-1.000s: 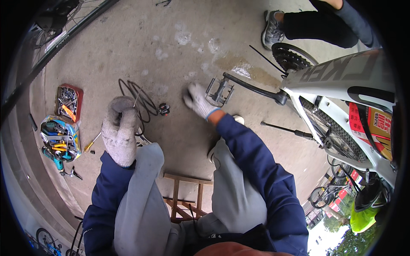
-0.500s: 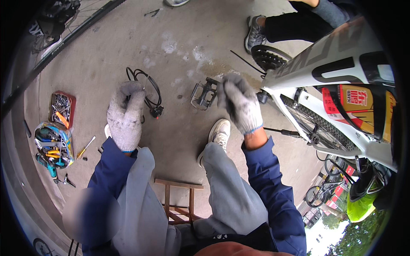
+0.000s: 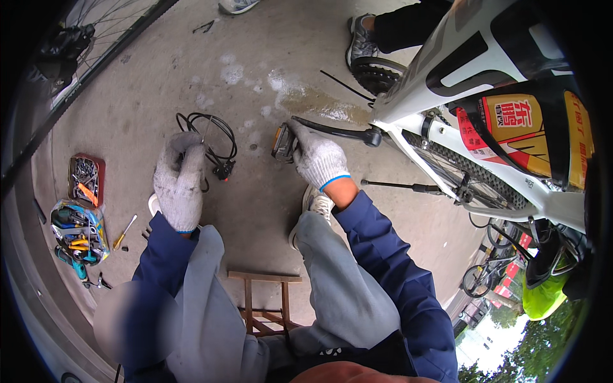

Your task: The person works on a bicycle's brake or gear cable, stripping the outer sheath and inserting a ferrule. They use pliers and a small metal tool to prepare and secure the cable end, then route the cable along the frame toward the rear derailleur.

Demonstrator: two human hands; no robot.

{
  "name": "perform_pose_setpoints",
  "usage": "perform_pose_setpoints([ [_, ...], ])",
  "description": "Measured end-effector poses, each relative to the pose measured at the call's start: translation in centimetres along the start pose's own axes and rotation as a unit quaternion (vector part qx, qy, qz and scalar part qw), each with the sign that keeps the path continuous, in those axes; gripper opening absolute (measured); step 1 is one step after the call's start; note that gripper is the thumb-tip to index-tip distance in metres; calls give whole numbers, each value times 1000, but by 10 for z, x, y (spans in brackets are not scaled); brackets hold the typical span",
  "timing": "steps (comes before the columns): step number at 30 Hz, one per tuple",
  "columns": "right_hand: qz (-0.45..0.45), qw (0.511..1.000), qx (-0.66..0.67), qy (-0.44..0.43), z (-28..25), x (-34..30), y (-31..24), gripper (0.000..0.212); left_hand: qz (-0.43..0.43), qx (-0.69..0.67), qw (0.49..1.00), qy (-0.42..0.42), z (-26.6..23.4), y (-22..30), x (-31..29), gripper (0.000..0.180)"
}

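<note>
Both my hands wear pale grey knit gloves. My right hand (image 3: 321, 158) is at the bicycle pedal (image 3: 282, 142), its fingers closed on the pedal's near side. From the pedal a black crank arm (image 3: 338, 132) runs right to the white bicycle frame (image 3: 418, 121). My left hand (image 3: 180, 182) is curled, with thumb and fingers together; a thin pale rod or wire shows at the fingertips, too fine to name. Just beyond it is a loop of black cable (image 3: 231, 131) with a small dark fitting (image 3: 223, 170) at its end.
On the left stand a red box of small parts (image 3: 87, 179) and a tool bag (image 3: 80, 230), with a screwdriver (image 3: 124, 232) beside them. A wooden stool (image 3: 265, 277) is between my legs. Another person's shoe (image 3: 362, 41) is beside the chainring (image 3: 378, 75). A bicycle wheel (image 3: 102, 64) crosses the upper left.
My right hand has moved left from over the crank arm onto the pedal, uncovering the crank arm. The pedal has turned. My left hand stays curled beside the cable. The view has shifted slightly.
</note>
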State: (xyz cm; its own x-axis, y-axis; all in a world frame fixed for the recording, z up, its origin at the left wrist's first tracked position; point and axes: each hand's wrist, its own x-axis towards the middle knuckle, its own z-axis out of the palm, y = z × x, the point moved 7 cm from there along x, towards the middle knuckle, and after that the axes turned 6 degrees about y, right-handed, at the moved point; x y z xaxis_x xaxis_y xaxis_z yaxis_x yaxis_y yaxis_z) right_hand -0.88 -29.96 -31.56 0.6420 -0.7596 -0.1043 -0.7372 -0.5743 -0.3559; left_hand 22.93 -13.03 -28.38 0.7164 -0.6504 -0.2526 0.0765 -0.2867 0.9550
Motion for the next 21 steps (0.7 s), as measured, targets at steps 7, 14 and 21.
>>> perform_pose_setpoints([
  [7,-5,999,25,24,6,-2,6,51,-11,-23,999,-19,-3,-7,2,21],
  [14,-28,985,167,46,-5,9,-13,45,-44,-63,997,-2,-7,-10,1,22],
  [21,-51,943,297,143,-84,-17,-56,42,-39,-83,996,7,-10,-11,4,22],
])
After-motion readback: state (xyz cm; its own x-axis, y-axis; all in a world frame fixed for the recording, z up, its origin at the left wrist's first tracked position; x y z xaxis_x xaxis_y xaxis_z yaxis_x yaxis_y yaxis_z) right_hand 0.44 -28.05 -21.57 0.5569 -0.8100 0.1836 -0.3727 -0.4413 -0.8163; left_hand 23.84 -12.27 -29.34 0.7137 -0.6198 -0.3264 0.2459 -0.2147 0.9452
